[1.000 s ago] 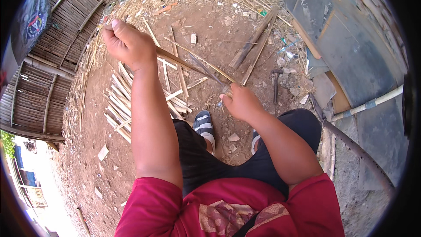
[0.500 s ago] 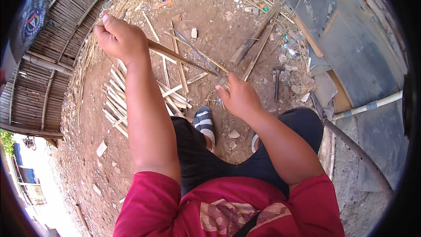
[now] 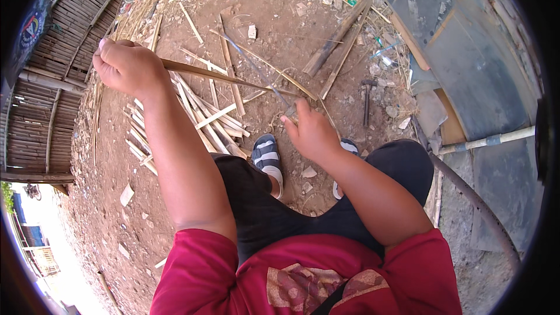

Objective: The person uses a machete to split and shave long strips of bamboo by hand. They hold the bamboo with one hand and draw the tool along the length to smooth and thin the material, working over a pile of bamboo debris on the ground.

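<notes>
The person's left hand (image 3: 131, 70) is curled into a fist around one end of a long, flat, brown wooden strip (image 3: 198, 70). The strip extends rightward, in front of the body, to just beside the right hand (image 3: 313, 131). The right fingers are folded round the near end of a long, thin, grey metal blade (image 3: 255, 65), which crosses the strip. Split, pale wooden sticks (image 3: 207, 119) lie below on brown earth.

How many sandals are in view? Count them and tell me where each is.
2: the left sandal is just right of the pile of pale strips; the right sandal is partly hidden behind the right forearm. No third one shows.
</notes>
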A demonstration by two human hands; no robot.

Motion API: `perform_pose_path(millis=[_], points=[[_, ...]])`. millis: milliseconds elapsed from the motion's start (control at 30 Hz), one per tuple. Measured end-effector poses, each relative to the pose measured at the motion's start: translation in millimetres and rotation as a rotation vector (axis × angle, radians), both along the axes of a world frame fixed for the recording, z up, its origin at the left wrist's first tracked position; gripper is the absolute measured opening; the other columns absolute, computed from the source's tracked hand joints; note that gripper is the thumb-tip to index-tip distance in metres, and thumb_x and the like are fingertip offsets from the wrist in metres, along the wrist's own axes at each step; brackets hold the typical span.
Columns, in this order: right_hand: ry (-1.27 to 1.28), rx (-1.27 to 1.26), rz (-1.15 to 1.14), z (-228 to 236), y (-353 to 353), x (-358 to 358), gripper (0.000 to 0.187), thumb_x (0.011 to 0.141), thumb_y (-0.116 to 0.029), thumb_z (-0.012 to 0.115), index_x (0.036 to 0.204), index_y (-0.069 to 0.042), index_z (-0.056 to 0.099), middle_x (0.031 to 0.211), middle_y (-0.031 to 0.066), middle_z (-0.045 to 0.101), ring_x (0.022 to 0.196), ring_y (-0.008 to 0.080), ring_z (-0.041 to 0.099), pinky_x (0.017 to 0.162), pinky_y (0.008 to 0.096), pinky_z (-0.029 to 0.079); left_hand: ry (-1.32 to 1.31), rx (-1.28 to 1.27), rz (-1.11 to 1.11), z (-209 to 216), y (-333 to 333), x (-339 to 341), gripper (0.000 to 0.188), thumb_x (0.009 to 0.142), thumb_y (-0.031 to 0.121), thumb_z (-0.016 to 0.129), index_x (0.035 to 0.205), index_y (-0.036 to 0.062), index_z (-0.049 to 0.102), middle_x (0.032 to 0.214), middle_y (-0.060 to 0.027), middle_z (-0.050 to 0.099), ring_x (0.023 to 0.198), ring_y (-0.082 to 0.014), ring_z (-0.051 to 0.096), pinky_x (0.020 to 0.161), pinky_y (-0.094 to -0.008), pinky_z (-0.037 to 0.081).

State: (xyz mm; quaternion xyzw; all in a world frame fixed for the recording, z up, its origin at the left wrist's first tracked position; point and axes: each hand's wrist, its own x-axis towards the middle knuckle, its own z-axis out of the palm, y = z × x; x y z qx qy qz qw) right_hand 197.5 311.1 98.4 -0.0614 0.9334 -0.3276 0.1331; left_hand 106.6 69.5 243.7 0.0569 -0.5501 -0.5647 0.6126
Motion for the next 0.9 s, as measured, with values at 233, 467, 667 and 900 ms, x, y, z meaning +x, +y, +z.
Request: perform_pose_path(millis=[233, 467, 667, 900], points=[[-0.007, 0.143, 0.005, -52, 8, -15, 0.041, 0.097, -0.033, 0.063, 0.116, 0.002, 0.053, 0.097, 0.0288, 0.07, 0.094, 0.0466, 0.069, 0.082, 0.0548, 0.054, 0.007, -0.012, -0.031, -3, 1, 8, 0.021, 0.1, 0.019, 0.044, 0.083, 0.0069, 0.046, 0.059, -0.0012, 0.047, 0.052, -0.0113, 0.04, 0.049, -0.027, 0.032], [-0.122, 0.136, -0.017, -93, 23, -5, 0.045, 0.097, -0.033, 0.062, 0.124, 0.003, 0.054, 0.107, 0.0295, 0.069, 0.105, 0.0453, 0.067, 0.091, 0.0533, 0.053, 0.003, 0.034, -0.062, 1, 13, 7, 0.02, 0.099, 0.017, 0.043, 0.081, 0.0087, 0.044, 0.058, 0.0001, 0.045, 0.049, -0.01, 0.038, 0.045, -0.0263, 0.029], [-0.031, -0.087, -0.14, -58, 30, -28, 0.053, 0.092, -0.038, 0.069, 0.122, 0.005, 0.059, 0.111, 0.0281, 0.069, 0.107, 0.0437, 0.066, 0.093, 0.0493, 0.052, 0.135, 0.087, -0.075, 31, 16, 31, 0.028, 0.098, 0.017, 0.035, 0.07, 0.0131, 0.037, 0.056, 0.0014, 0.036, 0.046, -0.0114, 0.032, 0.044, -0.0265, 0.028], [0.022, -0.977, -0.255, 50, 31, -36, 0.046, 0.092, -0.035, 0.076, 0.117, -0.002, 0.055, 0.089, 0.0082, 0.065, 0.063, 0.0151, 0.058, 0.056, 0.031, 0.048, 0.583, 0.006, -0.333, 75, -3, 104, 0.032, 0.093, 0.028, 0.037, 0.064, 0.016, 0.031, 0.056, 0.0008, 0.031, 0.048, -0.014, 0.029, 0.053, -0.0334, 0.031]])
